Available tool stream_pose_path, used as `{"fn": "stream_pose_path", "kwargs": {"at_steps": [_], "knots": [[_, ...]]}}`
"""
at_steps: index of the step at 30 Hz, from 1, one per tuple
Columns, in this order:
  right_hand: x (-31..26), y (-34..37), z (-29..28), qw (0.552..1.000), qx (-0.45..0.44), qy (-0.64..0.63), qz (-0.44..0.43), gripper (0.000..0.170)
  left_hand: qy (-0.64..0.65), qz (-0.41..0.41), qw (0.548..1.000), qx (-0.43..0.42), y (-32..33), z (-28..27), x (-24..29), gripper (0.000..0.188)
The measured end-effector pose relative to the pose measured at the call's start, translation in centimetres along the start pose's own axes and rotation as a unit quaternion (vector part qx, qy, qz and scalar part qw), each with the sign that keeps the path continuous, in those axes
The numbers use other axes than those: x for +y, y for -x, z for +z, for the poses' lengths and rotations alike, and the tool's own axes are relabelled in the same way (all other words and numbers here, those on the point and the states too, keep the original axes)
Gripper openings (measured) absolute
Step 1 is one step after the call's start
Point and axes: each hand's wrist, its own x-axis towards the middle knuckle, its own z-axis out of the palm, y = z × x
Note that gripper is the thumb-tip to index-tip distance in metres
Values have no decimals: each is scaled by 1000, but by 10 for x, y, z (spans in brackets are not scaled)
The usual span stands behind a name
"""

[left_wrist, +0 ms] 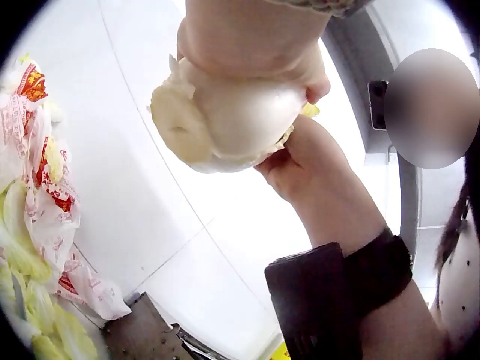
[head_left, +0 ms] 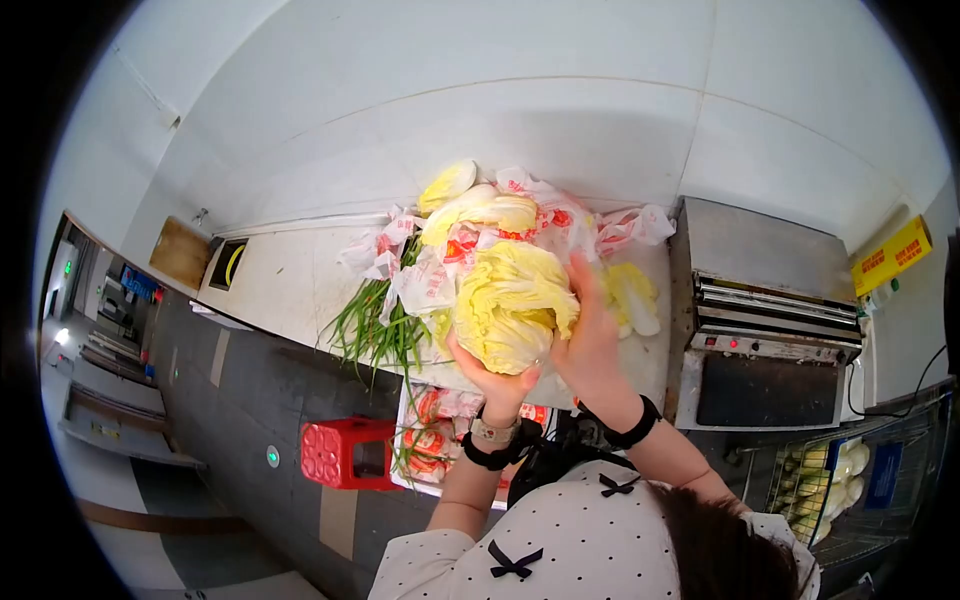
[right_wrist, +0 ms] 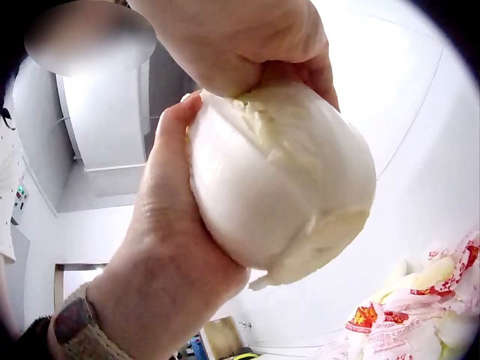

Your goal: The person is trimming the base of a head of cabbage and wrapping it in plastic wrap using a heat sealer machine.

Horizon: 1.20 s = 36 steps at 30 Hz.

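Observation:
A napa cabbage (head_left: 515, 305) with crinkled yellow leaves is held up over the counter between both hands. The left hand (head_left: 492, 375) cups its lower left side, the thumb at its near edge. Against its right side lies the right hand (head_left: 590, 325), fingers pointing up along the leaves. The left wrist view shows the cabbage's white base (left_wrist: 232, 120) under the left hand (left_wrist: 255, 37), with the right hand (left_wrist: 300, 161) behind it. In the right wrist view the cabbage (right_wrist: 285, 172) sits in the left hand's (right_wrist: 176, 225) palm, and the right hand (right_wrist: 255, 37) grips from above.
Behind the cabbage lie more cabbages (head_left: 485, 210) and red-printed plastic bags (head_left: 635, 228). Green onions (head_left: 375, 325) hang over the counter's (head_left: 290, 290) front edge; loose leaves (head_left: 632, 298) lie at right. A metal appliance (head_left: 765, 310) stands at right, a red stool (head_left: 345, 455) and a crate of packages below.

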Motion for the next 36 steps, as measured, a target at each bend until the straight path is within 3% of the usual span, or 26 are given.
{"fn": "stream_pose_path", "kwargs": {"at_steps": [2, 3, 5, 6, 7, 9, 12, 15, 18, 24, 26, 27, 30, 34, 36], "knots": [[-2, -1, 2, 984, 116, 94, -95, 50, -16, 5, 1000, 24, 8, -2, -9, 100], [-2, 0, 7, 989, 148, 2, -13, 48, 33, -39, 997, 56, 9, -10, -6, 99], [12, -13, 1, 956, 205, -169, 123, 45, 153, -110, 973, 135, 2, -6, -12, 96], [10, -12, -2, 952, 177, -210, 136, 42, 203, -178, 948, 170, -3, -7, -7, 86], [5, -11, -6, 945, 151, -249, 150, 39, 228, -194, 939, 172, -9, -8, -3, 83], [-15, -9, -1, 920, 221, -312, 83, 38, 276, -223, 919, 174, -22, -9, 5, 78], [-11, 9, -6, 903, 161, -342, 206, 42, 271, -190, 917, 224, -40, -5, 16, 71], [-2, 3, -10, 822, 135, -485, 265, 46, 352, -204, 879, 249, -51, -16, 18, 68], [-2, -2, -10, 756, 101, -547, 345, 48, 398, -237, 849, 256, -53, -34, 12, 66], [7, 0, -10, 770, 103, -559, 289, 49, 471, -229, 819, 233, -54, -56, 6, 62], [16, 1, -13, 816, 115, -506, 253, 48, 545, -212, 783, 212, -51, -70, 4, 64], [20, 1, -16, 838, 121, -478, 235, 48, 502, -208, 807, 230, -50, -78, 5, 65], [36, 0, -23, 835, 77, -460, 293, 47, 391, -202, 854, 278, -41, -102, 10, 67], [84, 18, -16, 750, -38, -469, 464, 43, 332, -208, 858, 332, -30, -124, 29, 64], [111, 40, -9, 707, -77, -445, 543, 39, 294, -226, 873, 316, -8, -145, 24, 65]]}}
